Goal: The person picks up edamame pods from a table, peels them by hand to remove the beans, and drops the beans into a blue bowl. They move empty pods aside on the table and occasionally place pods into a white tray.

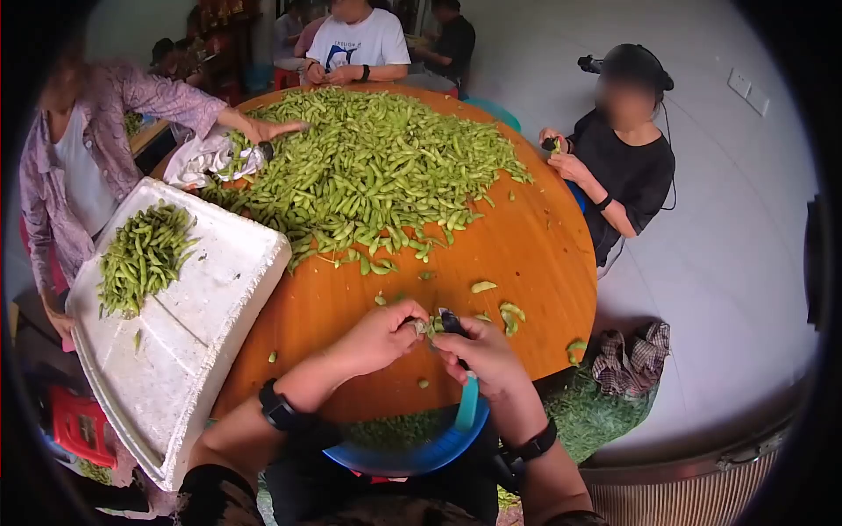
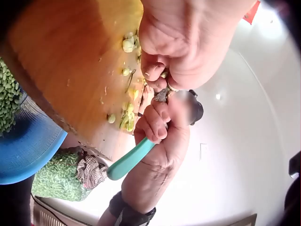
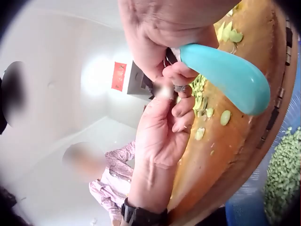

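Observation:
Over the near edge of the round table, my two hands meet fingertip to fingertip. My left hand [image 1: 377,337] pinches a green soybean pod [image 1: 434,327] between thumb and fingers. A small grey patch [image 2: 162,94] shows where the fingertips come together. My right hand [image 1: 491,355] curls round a tool with a teal handle [image 1: 467,403], which points back toward my body. In the right wrist view the broad teal handle [image 3: 230,77] sticks out past the palm; the tool's working end is mostly hidden by fingers. Loose pods [image 1: 511,317] lie just beyond the right hand.
A large heap of soybean pods [image 1: 377,167] covers the far side of the wooden table [image 1: 517,254]. A white foam tray [image 1: 210,289] with pods tilts at the left, held by a person. Below the table edge sits a blue basin [image 1: 412,460] of shelled beans. Other people sit around.

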`<state>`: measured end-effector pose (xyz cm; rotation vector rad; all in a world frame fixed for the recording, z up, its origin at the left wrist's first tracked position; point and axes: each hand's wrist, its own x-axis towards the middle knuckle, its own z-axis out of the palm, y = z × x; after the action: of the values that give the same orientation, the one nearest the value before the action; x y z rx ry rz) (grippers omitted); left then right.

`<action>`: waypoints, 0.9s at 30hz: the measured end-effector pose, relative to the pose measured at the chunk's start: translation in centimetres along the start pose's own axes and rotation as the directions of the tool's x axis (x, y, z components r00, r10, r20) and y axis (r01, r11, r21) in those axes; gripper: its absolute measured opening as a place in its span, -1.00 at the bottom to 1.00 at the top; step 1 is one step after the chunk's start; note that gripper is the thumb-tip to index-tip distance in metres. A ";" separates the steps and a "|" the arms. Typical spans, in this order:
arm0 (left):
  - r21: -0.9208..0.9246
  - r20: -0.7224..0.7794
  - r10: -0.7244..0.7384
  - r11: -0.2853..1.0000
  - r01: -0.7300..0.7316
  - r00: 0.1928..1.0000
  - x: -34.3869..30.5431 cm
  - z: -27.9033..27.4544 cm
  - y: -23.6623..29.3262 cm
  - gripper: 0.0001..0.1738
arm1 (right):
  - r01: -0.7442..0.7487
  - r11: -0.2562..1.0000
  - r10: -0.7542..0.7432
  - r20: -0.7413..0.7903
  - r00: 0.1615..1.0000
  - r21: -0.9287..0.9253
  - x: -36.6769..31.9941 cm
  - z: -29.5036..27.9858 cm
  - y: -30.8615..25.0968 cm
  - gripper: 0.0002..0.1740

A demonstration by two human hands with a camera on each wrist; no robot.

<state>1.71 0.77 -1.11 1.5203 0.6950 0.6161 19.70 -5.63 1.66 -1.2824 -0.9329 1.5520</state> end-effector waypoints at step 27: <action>0.451 -0.261 0.071 0.891 0.057 0.963 0.7 -1.3 0.6 -0.78 | -0.013 0.965 0.026 0.045 0.999 -0.262 1.6 -0.7 -0.6 -0.73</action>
<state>1.21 2.14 -0.41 1.8907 1.1041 0.7075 20.36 -3.95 1.55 -1.4464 -1.1907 1.5164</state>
